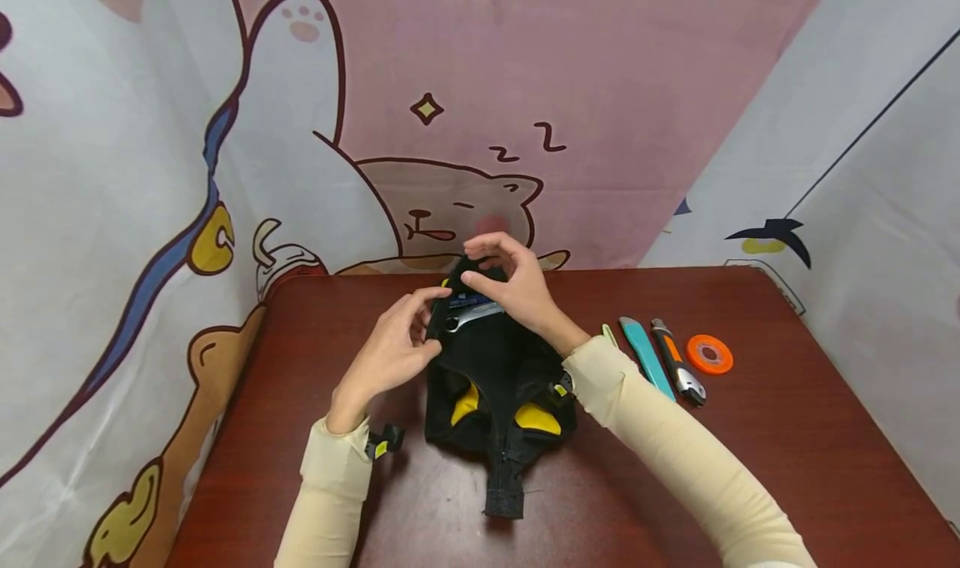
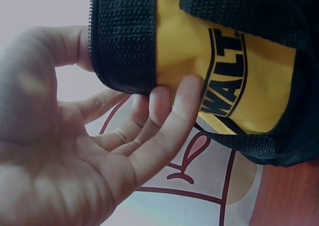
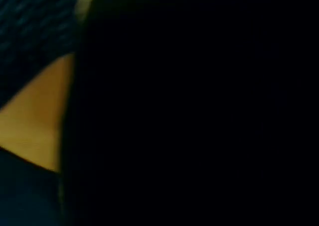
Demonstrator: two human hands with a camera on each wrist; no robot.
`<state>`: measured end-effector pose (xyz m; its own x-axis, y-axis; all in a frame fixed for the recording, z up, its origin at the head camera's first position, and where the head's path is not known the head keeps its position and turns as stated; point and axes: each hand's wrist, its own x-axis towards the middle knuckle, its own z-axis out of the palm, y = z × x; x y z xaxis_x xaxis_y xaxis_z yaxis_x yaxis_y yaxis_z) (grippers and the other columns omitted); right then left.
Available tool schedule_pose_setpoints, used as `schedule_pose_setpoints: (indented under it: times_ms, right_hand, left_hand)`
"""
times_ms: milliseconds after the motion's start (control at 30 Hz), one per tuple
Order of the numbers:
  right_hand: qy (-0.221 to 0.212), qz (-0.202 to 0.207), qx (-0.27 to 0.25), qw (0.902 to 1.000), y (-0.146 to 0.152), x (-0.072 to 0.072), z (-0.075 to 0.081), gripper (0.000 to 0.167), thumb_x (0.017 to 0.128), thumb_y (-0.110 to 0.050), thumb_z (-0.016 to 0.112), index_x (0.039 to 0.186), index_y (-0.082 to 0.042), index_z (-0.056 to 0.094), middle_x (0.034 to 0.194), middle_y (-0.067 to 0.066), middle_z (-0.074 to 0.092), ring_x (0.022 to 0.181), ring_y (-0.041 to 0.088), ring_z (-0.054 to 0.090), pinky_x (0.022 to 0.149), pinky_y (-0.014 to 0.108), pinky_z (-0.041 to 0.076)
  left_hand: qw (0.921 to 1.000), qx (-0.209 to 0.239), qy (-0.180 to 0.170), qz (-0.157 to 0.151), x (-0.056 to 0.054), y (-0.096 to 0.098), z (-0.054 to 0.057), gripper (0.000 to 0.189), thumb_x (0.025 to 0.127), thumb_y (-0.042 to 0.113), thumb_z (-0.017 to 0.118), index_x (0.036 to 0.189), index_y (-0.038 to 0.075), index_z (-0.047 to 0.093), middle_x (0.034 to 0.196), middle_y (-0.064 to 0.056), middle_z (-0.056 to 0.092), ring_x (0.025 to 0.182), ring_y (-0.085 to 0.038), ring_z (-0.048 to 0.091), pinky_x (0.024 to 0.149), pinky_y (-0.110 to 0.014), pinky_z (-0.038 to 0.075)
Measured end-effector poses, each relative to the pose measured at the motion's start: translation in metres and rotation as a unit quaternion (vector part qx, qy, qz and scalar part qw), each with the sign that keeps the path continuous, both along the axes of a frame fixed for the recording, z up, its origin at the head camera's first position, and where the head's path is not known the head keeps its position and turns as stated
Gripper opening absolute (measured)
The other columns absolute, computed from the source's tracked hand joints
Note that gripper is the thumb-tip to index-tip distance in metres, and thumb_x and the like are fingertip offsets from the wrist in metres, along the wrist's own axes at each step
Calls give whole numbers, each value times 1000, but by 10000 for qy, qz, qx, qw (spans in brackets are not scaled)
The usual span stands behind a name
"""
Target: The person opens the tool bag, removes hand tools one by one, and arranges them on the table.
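Observation:
A black and yellow tool bag (image 1: 491,355) stands in the middle of the table with its top open. A metal wrench (image 1: 472,314) lies inside, beside a dark blue item (image 1: 467,299). My left hand (image 1: 386,347) is at the bag's left rim; in the left wrist view, its fingertips touch the yellow side and the thumb goes behind the zipper edge. At the far rim, my right hand (image 1: 517,284) has its thumb and curved fingers on either side of the black cloth. The right wrist view is mostly blacked out, showing only a strip of yellow.
Right of the bag lie a teal utility knife (image 1: 647,356), a black, orange and silver cutter (image 1: 678,364) and an orange disc (image 1: 709,354). A light green tip (image 1: 607,332) shows behind the right sleeve. A printed curtain (image 1: 600,92) hangs behind the brown table (image 1: 787,418).

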<state>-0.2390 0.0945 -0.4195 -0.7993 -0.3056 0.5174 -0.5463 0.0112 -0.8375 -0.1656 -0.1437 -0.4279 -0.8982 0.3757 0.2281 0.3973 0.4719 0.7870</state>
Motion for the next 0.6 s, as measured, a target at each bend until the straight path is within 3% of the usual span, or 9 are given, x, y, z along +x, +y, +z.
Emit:
schedule_pose_setpoints:
  times_ms: [333,600]
  right_hand:
    - [-573,547,715,9943,8,-5,-27,38,94,8,81,130,4,70,129,24,70,121,45,66,105,53,55]
    - [-860,674,1705,9793,14,-14,-48,44,93,-4,87,134,-5,71,133,20,70,126,48,62,112,67,48]
  left_hand:
    - [9999,-39,105,7,-2,0,-1,72,87,-5,70,156,12,58,105,-10,58,88,-23,58,76,-35,49]
    - [10000,-47,-25,19,0,-2,0,72,88,-4,71,157,12,58,106,-9,58,88,-22,59,77,-36,52]
